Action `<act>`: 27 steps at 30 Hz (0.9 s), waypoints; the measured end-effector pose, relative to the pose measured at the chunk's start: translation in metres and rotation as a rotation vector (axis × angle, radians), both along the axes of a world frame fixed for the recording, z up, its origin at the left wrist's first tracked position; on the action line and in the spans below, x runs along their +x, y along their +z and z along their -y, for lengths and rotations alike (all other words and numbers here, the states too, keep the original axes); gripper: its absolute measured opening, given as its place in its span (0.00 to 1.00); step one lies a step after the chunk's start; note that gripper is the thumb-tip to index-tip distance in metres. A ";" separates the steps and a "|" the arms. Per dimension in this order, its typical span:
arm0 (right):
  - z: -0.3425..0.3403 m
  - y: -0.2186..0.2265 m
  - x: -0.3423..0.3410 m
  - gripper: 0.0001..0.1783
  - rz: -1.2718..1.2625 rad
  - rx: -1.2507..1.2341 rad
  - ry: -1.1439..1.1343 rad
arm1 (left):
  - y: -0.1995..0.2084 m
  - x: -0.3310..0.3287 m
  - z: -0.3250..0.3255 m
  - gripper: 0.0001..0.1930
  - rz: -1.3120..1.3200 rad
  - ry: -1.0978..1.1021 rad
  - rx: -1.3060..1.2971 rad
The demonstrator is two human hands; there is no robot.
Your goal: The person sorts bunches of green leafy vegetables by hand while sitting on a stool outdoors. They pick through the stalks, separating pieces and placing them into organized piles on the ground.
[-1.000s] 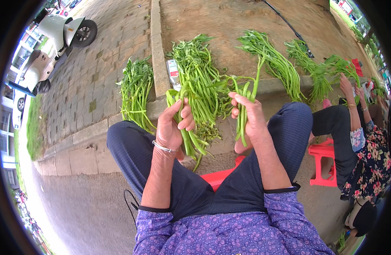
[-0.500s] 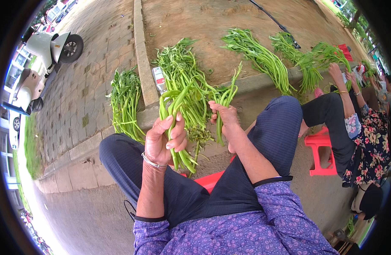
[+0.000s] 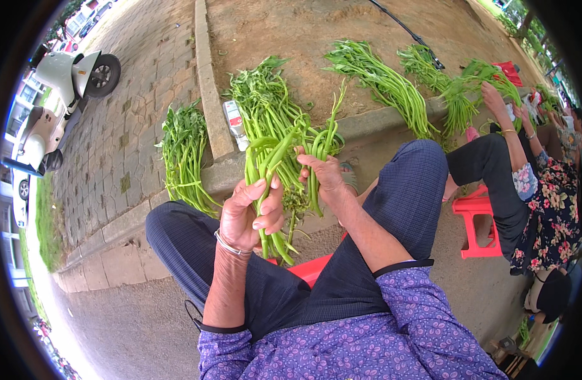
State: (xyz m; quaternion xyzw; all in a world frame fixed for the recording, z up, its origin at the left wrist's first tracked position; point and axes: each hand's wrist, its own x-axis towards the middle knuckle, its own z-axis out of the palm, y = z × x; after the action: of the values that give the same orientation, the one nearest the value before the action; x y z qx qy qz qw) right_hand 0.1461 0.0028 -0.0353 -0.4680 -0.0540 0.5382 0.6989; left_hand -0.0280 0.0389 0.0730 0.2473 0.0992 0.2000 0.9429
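My left hand (image 3: pixel 254 212), with a silvery bangle at the wrist, is closed round a few thick green vegetable stems (image 3: pixel 272 166). They stick out above the thumb, and their lower ends hang below the palm. Just to the right, my right hand (image 3: pixel 325 176) pinches a small bunch of thinner green stems (image 3: pixel 324 140), some hanging under the fingers. The two hands are close together but apart. Behind them a large heap of leafy green stems (image 3: pixel 262 95) lies over the kerb. A second leafy bundle (image 3: pixel 182 158), tied near its lower end, lies at the left.
A clear bottle with a red and white label (image 3: pixel 235 120) lies on the kerb (image 3: pixel 220 136). More leafy bundles (image 3: pixel 389 85) lie farther right. A co-worker in a floral top (image 3: pixel 547 215) handles greens beside a red stool (image 3: pixel 474 221). A white scooter (image 3: pixel 63 79) stands at far left.
My right hand has moved left, bringing its bunch closer to my left hand. My left hand has shifted slightly right and keeps its stems.
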 end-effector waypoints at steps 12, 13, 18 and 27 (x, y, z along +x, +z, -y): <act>0.002 0.002 -0.002 0.10 0.044 0.047 0.122 | -0.002 0.000 -0.003 0.11 0.015 0.028 -0.022; 0.003 0.003 -0.002 0.10 0.042 0.040 0.126 | -0.002 0.000 -0.003 0.11 0.016 0.027 -0.020; 0.004 0.008 -0.004 0.10 0.054 0.032 0.129 | -0.001 -0.001 -0.004 0.11 0.030 0.037 -0.038; 0.002 0.000 0.004 0.04 0.295 -0.106 0.155 | 0.001 -0.012 -0.018 0.11 0.127 0.198 -0.017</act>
State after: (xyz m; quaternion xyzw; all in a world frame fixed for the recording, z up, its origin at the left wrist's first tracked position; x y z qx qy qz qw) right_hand 0.1497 0.0008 -0.0355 -0.5724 -0.1635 0.5179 0.6143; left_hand -0.0400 0.0564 0.0738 0.2152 0.0648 0.3065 0.9250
